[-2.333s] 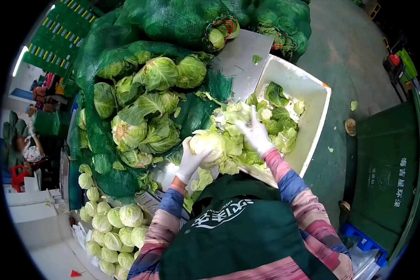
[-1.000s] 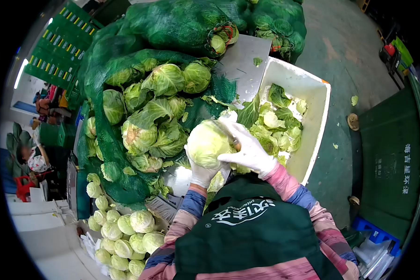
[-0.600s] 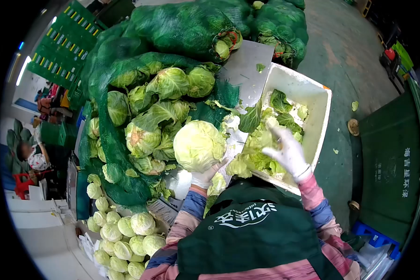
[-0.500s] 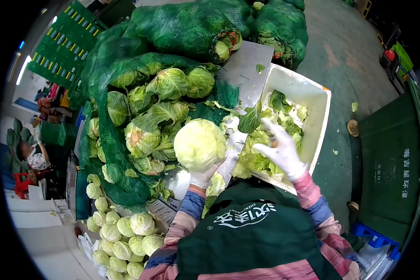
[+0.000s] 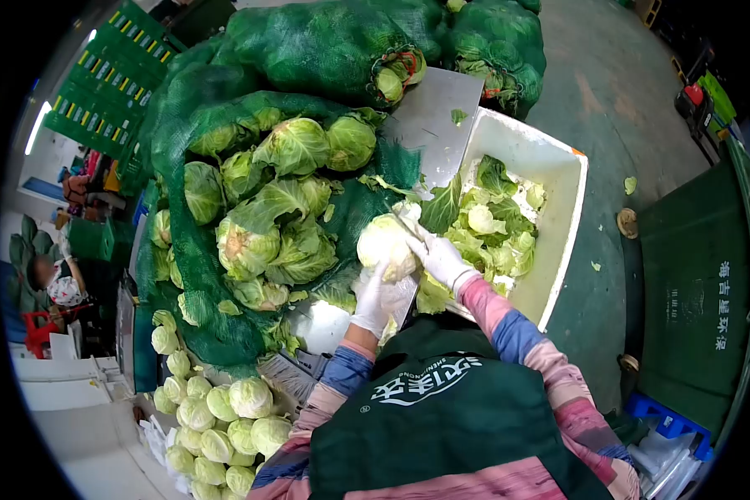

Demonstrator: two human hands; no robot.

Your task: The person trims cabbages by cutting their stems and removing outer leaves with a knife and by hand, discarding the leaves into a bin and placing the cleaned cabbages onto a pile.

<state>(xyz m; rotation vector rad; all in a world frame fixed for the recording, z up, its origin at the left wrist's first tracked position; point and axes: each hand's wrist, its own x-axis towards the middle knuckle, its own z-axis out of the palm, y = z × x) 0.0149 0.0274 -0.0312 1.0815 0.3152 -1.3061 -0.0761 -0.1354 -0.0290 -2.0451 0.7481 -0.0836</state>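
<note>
My left hand (image 5: 373, 296), in a white glove, holds a pale trimmed cabbage (image 5: 383, 242) from below, over the metal table (image 5: 429, 117). My right hand (image 5: 442, 257), also gloved, is pressed against the cabbage's right side, closed on what looks like a knife (image 5: 405, 228); its thin blade lies across the top of the head. Just right of the hands stands a white bin (image 5: 565, 208) holding loose cabbage leaves (image 5: 492, 225).
An open green net sack (image 5: 175, 250) of untrimmed cabbages (image 5: 292, 146) lies left of the hands, with full sacks (image 5: 325, 42) behind. Several trimmed heads (image 5: 217, 417) are piled at lower left. A green waste bin (image 5: 692, 292) stands right. Another person (image 5: 54, 279) sits far left.
The cabbage came down from a raised position toward the table. My right hand left the white bin and returned to the cabbage's right side.
</note>
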